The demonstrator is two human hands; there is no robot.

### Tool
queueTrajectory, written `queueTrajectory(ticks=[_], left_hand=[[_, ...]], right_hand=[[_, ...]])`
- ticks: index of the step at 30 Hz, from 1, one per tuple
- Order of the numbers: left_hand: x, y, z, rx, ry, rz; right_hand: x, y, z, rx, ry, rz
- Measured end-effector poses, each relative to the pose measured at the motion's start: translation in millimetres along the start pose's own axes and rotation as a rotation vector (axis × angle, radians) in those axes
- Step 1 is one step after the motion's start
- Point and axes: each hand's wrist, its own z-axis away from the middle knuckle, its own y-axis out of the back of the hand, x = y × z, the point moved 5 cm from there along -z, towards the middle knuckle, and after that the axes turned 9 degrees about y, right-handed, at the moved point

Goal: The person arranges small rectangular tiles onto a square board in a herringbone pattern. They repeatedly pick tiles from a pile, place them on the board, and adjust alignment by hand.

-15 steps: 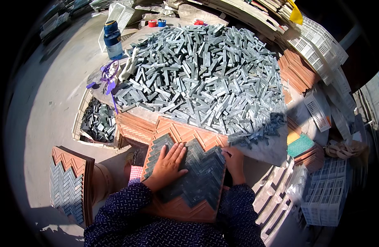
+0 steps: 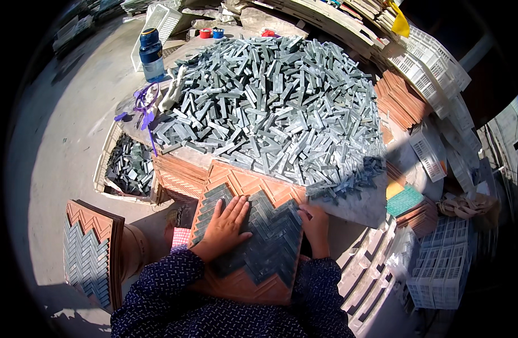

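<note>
An orange-brown mould tray [image 2: 236,290] with zigzag grooves lies in front of me, tilted up at its far edge. Dark grey stone tile strips [image 2: 267,248] fill most of it in a herringbone pattern; bare grooves show along its far and near ends. My left hand [image 2: 224,226] rests palm down on the strips, fingers stretched out. At the tray's right edge my right hand [image 2: 315,225] has its fingers bent and drawn together against the outermost strips; whatever is between them is hidden. Beyond the tray a large heap of loose grey strips [image 2: 270,112] covers the worktop.
A stack of filled trays [image 2: 89,259] stands at the left. A crate [image 2: 128,197] of dark pieces sits beside the worktop. Empty orange trays [image 2: 402,100] are stacked at the far right, near white plastic crates [image 2: 439,270]. A blue bottle [image 2: 152,59] stands at the back left.
The whole view has shifted slightly, so things appear a little further left. My left hand stays flat on the strips; my right fingers have shifted slightly at the tray's right edge.
</note>
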Motion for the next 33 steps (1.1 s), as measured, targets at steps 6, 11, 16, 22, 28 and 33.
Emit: queueTrajectory(ticks=[6,11,16,22,28,33], left_hand=[[0.9,3.1,-1.1,-0.005,0.010,-0.021],[-0.9,-2.0,-1.3,-0.019,0.025,-0.023],[-2.5,-1.2,-0.7,0.018,0.010,-0.035],[-1.3,0.7,0.9,0.040,-0.006,-0.032],[0.5,2.3,2.2,0.017,0.000,-0.019],[-5.0,-0.5,3.1,0.017,0.010,-0.016]], right_hand=[[2.9,-4.3,4.1,0.059,0.086,-0.005],[12.2,-2.4,-13.3,-0.167,0.084,0.002],[5.0,-10.6,-57.6,-0.041,0.085,0.140],[0.6,-29.4,-85.4,0.018,0.024,0.381],[29.7,-40.4,-75.9,-0.066,-0.232,-0.744],[-8.9,-44.3,-68.7,-0.215,-0.296,-1.018]])
